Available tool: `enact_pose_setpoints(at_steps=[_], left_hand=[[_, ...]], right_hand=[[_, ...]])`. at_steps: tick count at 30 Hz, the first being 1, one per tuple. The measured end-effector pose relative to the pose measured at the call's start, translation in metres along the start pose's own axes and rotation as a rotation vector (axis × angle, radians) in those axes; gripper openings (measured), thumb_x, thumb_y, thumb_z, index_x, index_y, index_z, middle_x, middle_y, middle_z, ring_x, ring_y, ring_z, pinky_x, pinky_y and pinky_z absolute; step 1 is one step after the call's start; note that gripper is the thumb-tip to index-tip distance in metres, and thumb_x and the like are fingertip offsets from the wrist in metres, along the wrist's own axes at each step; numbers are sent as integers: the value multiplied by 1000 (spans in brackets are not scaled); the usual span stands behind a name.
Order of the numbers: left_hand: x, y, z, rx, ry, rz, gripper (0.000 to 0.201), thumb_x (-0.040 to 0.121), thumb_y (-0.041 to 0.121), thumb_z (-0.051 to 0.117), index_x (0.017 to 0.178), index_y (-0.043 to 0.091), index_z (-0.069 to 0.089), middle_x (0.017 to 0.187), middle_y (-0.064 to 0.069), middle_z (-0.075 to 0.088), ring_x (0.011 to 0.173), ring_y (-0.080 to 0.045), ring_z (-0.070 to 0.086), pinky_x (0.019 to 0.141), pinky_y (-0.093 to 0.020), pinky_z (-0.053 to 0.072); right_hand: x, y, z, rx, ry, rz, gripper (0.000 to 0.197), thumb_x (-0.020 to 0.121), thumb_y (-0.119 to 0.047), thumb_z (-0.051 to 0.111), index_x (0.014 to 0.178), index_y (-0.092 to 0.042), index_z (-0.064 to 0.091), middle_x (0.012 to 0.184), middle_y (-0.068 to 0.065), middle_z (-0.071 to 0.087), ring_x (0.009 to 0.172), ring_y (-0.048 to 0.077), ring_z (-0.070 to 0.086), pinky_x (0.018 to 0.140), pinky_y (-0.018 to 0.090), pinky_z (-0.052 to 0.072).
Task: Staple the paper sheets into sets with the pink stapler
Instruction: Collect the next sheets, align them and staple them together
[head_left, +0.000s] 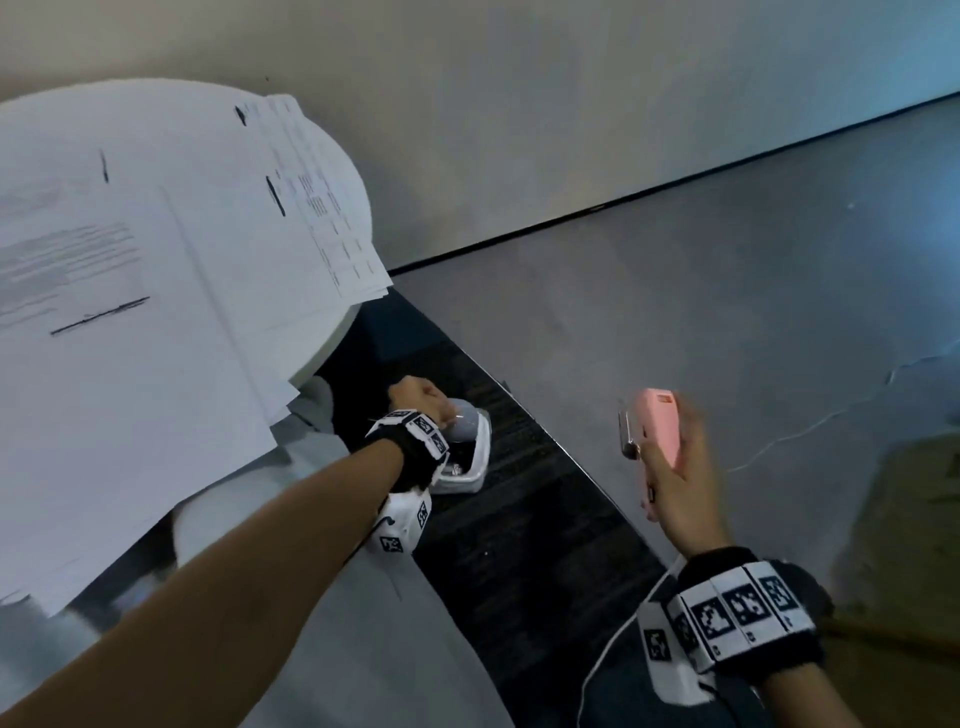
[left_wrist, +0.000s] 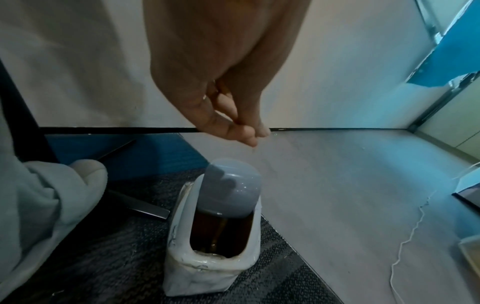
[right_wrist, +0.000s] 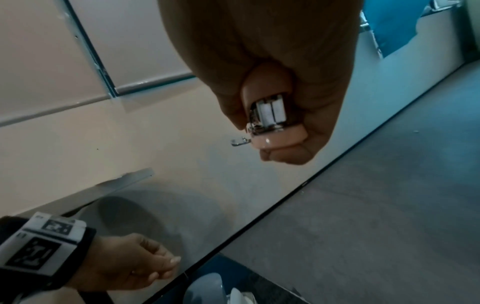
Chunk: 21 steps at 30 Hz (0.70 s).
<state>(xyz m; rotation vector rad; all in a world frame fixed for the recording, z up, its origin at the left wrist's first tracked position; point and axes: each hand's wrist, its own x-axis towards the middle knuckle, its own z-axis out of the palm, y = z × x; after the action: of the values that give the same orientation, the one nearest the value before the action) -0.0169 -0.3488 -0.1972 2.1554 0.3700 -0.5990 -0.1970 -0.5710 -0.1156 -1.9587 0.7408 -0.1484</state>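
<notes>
Printed paper sheets (head_left: 130, 312) lie spread over a round white table (head_left: 104, 114) at the left, some hanging over its edge. Out to the right, above the floor, my right hand (head_left: 670, 457) grips the pink stapler (head_left: 657, 431). The right wrist view shows the pink stapler (right_wrist: 272, 142) with its metal staple channel exposed, my right hand (right_wrist: 280, 123) wrapped round it. My left hand (head_left: 421, 400) reaches down over a small white bin (head_left: 470, 467). My left hand (left_wrist: 246, 131) pinches a thin sliver, too small to identify, just above the bin's translucent swing lid (left_wrist: 233, 189).
The white bin (left_wrist: 207, 273) stands on dark carpet (left_wrist: 103, 257) beside grey floor. A black baseboard (head_left: 571, 215) runs along the wall. A white cable (head_left: 805, 426) trails across the floor on the right. Grey-clad legs (left_wrist: 39, 205) sit left of the bin.
</notes>
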Motion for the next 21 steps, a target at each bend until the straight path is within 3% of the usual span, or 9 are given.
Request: enact_pose_setpoints(at_steps=[2,5,8,10,13,15,17,19,21], left_hand=[[0,1,2,-54,-17,-14,28,67,-11,70,50,11,64,63,-16,65,68,-33,70,70,-46,60],[-11,16,1,-122,-54,-40,15,75,-11,60,69,-2,71,68,-17,64,64,-28,66,67,-38,60],[-38,45,-7,-152,-167,-51,24,80,3,49,57,-1,54,57,-15,53,35,-22,50,39,-20,45],[-51,68,-20,-187,-191,9,29,85,13,45,58,1,49,55,-16,51,27,-20,46,34,-12,33],[-74,106,-75,-299,-234,177,32,99,19,37,73,3,50,61,-13,55,29,-8,52,32,-10,35],[-79,120,-131,-374,-156,290,30,101,14,37,79,1,51,61,-11,54,27,-2,47,32,-10,35],[-77,114,-195,-313,42,427,23,97,12,47,80,2,58,62,-8,58,36,-2,53,42,-15,43],[-75,90,-257,-197,250,465,12,90,14,58,84,5,63,69,-4,63,61,-12,62,62,-26,50],[-73,54,-311,-79,433,369,19,85,19,66,98,6,62,89,-7,63,87,-22,59,79,-32,46]], right_hand=[[-3,2,3,-15,-7,23,52,88,-36,49,133,-50,28,100,-9,58,80,26,53,78,55,48],[-7,-7,7,-13,-24,21,51,94,-26,50,133,-51,28,103,-17,55,84,28,55,82,59,48],[-5,-35,11,50,-35,-24,49,95,-21,50,132,-46,31,95,-13,59,71,27,55,68,46,49],[-3,-66,18,117,-43,-45,43,94,-22,52,129,-41,36,87,-3,60,58,26,52,56,38,48],[2,-120,42,203,-78,-63,38,75,-44,68,104,-27,51,73,-1,57,49,21,48,48,30,42],[6,-155,64,233,-148,-106,37,70,-41,79,88,-21,54,65,-2,53,50,17,48,51,27,40],[4,-192,91,234,-238,-161,38,70,-30,83,93,-15,57,68,-4,56,57,14,53,53,28,44],[1,-229,123,231,-335,-189,34,72,-14,81,95,-8,57,72,0,58,58,15,54,49,27,47],[-4,-262,158,183,-441,-190,25,73,-2,78,84,-6,56,67,5,55,53,17,52,45,26,46]])
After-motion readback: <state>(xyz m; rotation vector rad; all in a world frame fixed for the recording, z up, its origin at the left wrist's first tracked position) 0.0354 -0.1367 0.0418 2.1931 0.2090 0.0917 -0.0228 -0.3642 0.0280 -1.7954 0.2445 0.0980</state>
